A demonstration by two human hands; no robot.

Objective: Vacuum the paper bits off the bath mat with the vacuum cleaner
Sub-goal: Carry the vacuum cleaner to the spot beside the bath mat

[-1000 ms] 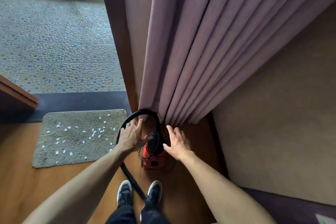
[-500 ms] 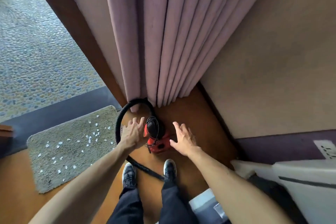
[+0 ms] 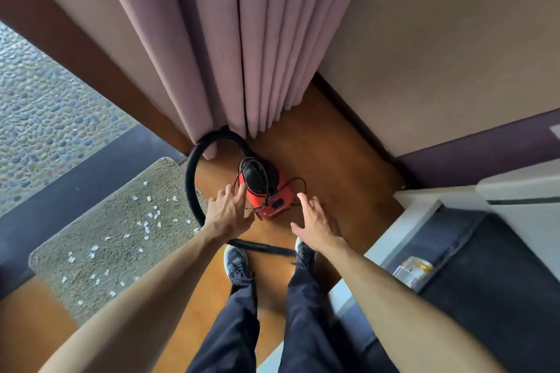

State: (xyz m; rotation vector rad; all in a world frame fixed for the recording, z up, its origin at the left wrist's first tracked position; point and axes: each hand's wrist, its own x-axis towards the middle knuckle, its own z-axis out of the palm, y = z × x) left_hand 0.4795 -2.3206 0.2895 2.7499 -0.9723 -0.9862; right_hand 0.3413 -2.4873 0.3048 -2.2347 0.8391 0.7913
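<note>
Nearest me, the person's two shoes (image 3: pixel 238 262) stand on the wooden floor (image 3: pixel 333 160), with the one black hose (image 3: pixel 189 185) running across just in front of the toes. Beyond them both hands are spread wide and hold nothing. The left hand (image 3: pixel 227 215) is the closer one, its forefinger at the edge of the single red vacuum cleaner (image 3: pixel 263 191), though I cannot tell if it touches. The right hand (image 3: pixel 315 225) hovers just beside the machine. So the vacuum cleaner sits straight ahead, between the hands. To the left lies one bath mat (image 3: pixel 91 221), its long side running diagonally, strewn with a few dozen paper bits (image 3: pixel 148 224). One curtain (image 3: pixel 242 54) hangs behind.
</note>
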